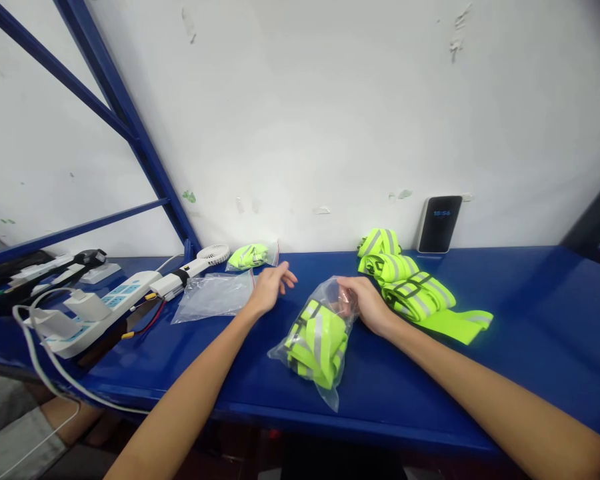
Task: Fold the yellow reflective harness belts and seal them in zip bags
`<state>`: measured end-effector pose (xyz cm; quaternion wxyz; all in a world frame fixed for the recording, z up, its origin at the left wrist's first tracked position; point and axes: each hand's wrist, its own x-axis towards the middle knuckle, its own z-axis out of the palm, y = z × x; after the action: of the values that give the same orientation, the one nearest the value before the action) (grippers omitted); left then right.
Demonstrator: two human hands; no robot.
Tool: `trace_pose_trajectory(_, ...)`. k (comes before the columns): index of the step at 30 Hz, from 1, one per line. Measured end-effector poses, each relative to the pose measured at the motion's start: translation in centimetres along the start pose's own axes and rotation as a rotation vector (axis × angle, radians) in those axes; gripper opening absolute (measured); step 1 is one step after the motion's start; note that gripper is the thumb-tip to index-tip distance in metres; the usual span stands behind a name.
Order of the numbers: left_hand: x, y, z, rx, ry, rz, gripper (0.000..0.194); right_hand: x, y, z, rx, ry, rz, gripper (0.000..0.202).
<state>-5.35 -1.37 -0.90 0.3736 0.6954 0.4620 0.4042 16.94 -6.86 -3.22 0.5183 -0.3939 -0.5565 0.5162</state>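
Observation:
My right hand [367,303] grips the top edge of a clear plastic bag [333,393], and some of its fingers show through the film. Inside the bag lies a folded neon-yellow reflective strap [320,340] with grey stripes and black buckles. My left hand [271,288] is raised to the left of the bag, apart from it, with loosely bent fingers and nothing in them. Beside its wrist a flat clear zip bag [213,295] lies on the table. Right of my right hand are several rolled reflective straps [417,293] of the same colour, one with its end spread out.
Against the wall at the back lies another bagged yellow strap [250,256]. A phone [439,225] leans on the wall. To the left are a small white fan [213,253], a power strip [115,303] and cables on the blue table [525,333]. Part of another person [25,427] shows at lower left.

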Motion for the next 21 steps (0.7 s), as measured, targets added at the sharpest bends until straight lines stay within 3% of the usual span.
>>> trace_pose_trajectory(3, -1.0, -0.2, 1.4, 0.181, -0.22, 0.044, 0.061, -0.2, -0.3, 0.0, -0.444, 0.027, -0.155, 0.04)
trace_pose_trajectory(6, -1.6, 0.0, 2.4, 0.21, -0.294, 0.07, 0.058, -0.4, -0.8, 0.0, -0.813, 0.081, -0.274, 0.037)
trace_pose_trajectory(9, -1.6, 0.0, 2.6, 0.132, -0.345, 0.075, 0.047, -0.5, -0.9, -0.1, -1.008, 0.077, -0.241, 0.026)
trace_pose_trajectory(14, -1.2, -0.5, 2.6, -0.123, -0.327, 0.032, 0.03, -0.2, 0.0, -0.7, -1.055, 0.121, -0.18, 0.038)
trace_pose_trajectory(21, -1.0, -0.8, 2.3, -0.314, -0.371, -0.062, 0.034, -0.3, 0.2, -0.7, -0.948, -0.035, -0.293, 0.041)
